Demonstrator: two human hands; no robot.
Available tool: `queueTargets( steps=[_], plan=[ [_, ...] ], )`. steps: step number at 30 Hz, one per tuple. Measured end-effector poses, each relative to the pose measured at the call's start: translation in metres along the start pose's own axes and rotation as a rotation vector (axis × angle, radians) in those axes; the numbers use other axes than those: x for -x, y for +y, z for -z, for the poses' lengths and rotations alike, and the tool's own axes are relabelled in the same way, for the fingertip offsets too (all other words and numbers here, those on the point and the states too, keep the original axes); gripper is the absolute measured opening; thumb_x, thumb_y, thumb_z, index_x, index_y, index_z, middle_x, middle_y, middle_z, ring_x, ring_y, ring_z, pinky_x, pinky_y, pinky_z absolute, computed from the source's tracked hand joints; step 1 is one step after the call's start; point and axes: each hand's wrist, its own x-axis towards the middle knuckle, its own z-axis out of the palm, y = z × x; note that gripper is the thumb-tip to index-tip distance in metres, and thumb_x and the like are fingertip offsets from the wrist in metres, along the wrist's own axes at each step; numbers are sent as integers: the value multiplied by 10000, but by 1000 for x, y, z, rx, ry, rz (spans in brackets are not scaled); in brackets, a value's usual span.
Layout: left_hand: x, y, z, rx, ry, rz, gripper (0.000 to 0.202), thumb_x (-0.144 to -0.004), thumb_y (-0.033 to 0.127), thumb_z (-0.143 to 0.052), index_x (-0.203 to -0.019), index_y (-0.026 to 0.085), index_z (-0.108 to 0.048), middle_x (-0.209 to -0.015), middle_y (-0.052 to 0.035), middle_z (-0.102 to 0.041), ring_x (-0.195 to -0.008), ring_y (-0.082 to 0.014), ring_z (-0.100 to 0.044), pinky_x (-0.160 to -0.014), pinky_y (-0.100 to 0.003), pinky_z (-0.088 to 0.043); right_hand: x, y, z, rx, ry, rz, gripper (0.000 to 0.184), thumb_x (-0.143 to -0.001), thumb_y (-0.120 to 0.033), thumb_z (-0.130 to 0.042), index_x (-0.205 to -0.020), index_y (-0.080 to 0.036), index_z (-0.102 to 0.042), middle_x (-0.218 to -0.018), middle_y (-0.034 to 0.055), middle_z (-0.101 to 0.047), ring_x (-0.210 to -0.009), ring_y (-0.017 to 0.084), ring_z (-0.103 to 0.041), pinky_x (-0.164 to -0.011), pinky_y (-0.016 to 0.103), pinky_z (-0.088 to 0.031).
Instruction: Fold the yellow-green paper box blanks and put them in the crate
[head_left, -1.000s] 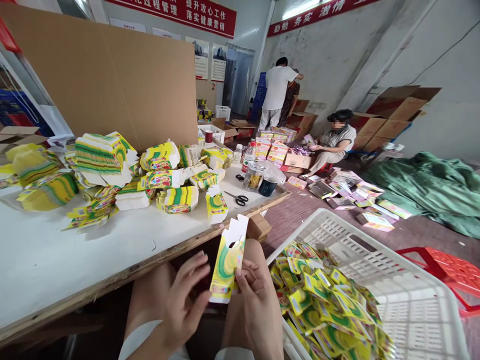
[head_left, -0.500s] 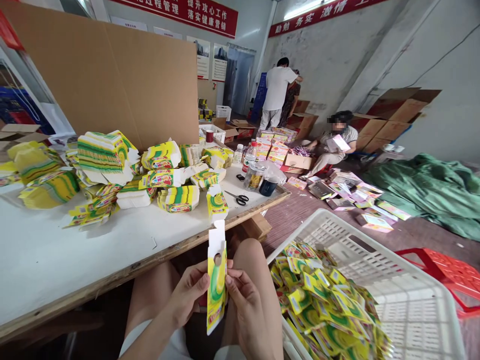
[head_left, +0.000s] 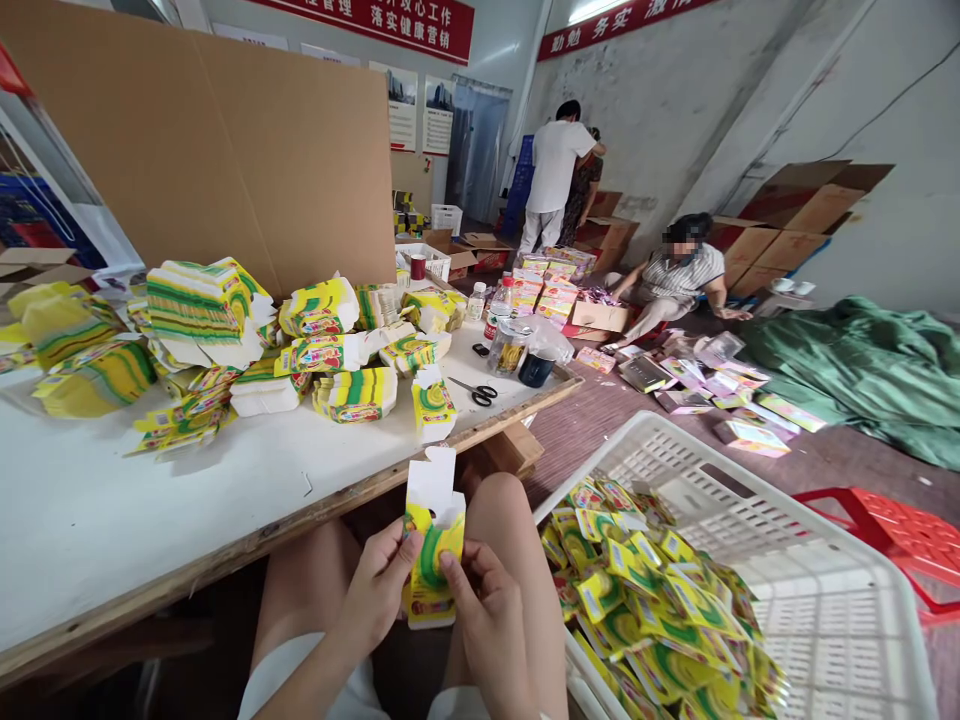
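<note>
Above my lap I hold a small yellow and green carton (head_left: 433, 575) between both hands, its white top flaps standing up unfolded. My left hand (head_left: 379, 580) pinches its left edge with thumb and fingers. On the opposite edge my right hand (head_left: 487, 610) grips it, thumb lying across the front. Just beyond, a single carton (head_left: 433, 405) of the same print lies by the table's edge. To my right, a white plastic basket (head_left: 832, 540) holds a heap of yellow-green packets (head_left: 660, 610).
Stacks of flat cartons (head_left: 202, 310) cover the back of the white table (head_left: 187, 530). Scissors (head_left: 474, 391), a jar (head_left: 510, 345) and a dark cup (head_left: 536, 368) sit near its right end. A red stool (head_left: 892, 530) stands beyond the basket. A seated person (head_left: 675, 275) is among boxes on the floor.
The carton, seen narrow and nearly edge-on before, now shows its broad printed face and looks opened out. My right thumb has moved onto its front. The seated person's arm has lowered toward the floor.
</note>
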Motion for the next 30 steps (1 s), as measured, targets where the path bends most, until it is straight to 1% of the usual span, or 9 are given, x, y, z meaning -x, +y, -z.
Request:
queueTargets(
  steps=[3, 5, 9, 13, 16, 18, 22, 27, 30],
  plan=[
    [-2, -2, -3, -14, 28, 13, 513, -847, 613, -635, -1061, 151, -692, -997, -107, -772, -922, -269, -715, -781, -322, -569, 0, 4, -1, 45, 24, 33, 344, -819, -515, -717, -797, -176, -662, -717, 45, -686, -671, 206, -644, -646, 320, -550],
    [-4, -4, -1, -37, 38, 3, 511, -855, 577, -649, -1163, 170, -622, -1028, -106, -764, -941, -265, -714, -792, -323, -568, -1, 6, -1, 67, 57, 77, 331, -823, -507, -714, -784, -186, -641, -712, 41, -677, -671, 203, -637, -641, 311, -551],
    [-3, -7, 10, -117, 56, -33, 664, -858, 442, -707, -1381, 223, -360, -1116, -111, -730, -1003, -265, -702, -829, -342, -553, -4, 3, 3, 93, 77, 150, 289, -834, -452, -722, -973, -218, -626, -882, 61, -713, -753, 217, -668, -703, 329, -577],
    [4, -1, 18, -113, -72, -21, 730, -913, 390, -648, -1481, 254, -210, -1179, -129, -697, -1059, -274, -681, -880, -391, -532, -6, -3, 14, 147, -35, 217, 419, -901, -413, -658, -1272, -259, -542, -1194, 99, -674, -1032, 257, -670, -884, 378, -566],
    [9, 5, 22, -53, -200, 36, 726, -913, 371, -652, -1497, 296, -228, -1234, -124, -662, -1085, -278, -663, -902, -419, -522, -8, -9, 23, 203, -161, 253, 436, -937, -401, -613, -1344, -266, -531, -1304, 98, -624, -1182, 266, -606, -971, 371, -523],
    [11, 8, 24, -28, -251, 75, 662, -889, 372, -686, -1443, 301, -331, -1229, -111, -656, -1051, -270, -668, -878, -410, -526, -9, -12, 27, 214, -238, 245, 385, -963, -394, -579, -1327, -271, -549, -1246, 85, -646, -1127, 246, -623, -953, 348, -521],
    [13, 10, 26, 7, -316, 103, 525, -837, 375, -751, -1272, 268, -475, -1098, -67, -687, -944, -215, -666, -818, -337, -511, -11, -20, 33, 240, -291, 204, 246, -981, -407, -554, -1166, -255, -609, -948, 35, -672, -851, 187, -633, -759, 268, -522],
    [17, 10, 23, 68, -374, 135, 547, -805, 394, -785, -1230, 261, -468, -1086, -62, -682, -884, -181, -662, -772, -299, -498, -13, -28, 32, 272, -265, 206, 226, -969, -427, -568, -933, -216, -639, -821, 16, -632, -747, 160, -581, -671, 234, -472],
    [18, 10, 21, 86, -345, 114, 707, -820, 370, -776, -1370, 294, -338, -1120, -78, -688, -906, -194, -678, -799, -323, -507, -13, -30, 28, 233, -238, 218, 241, -955, -433, -584, -890, -211, -653, -837, 35, -657, -779, 181, -618, -703, 253, -504]
  ],
)
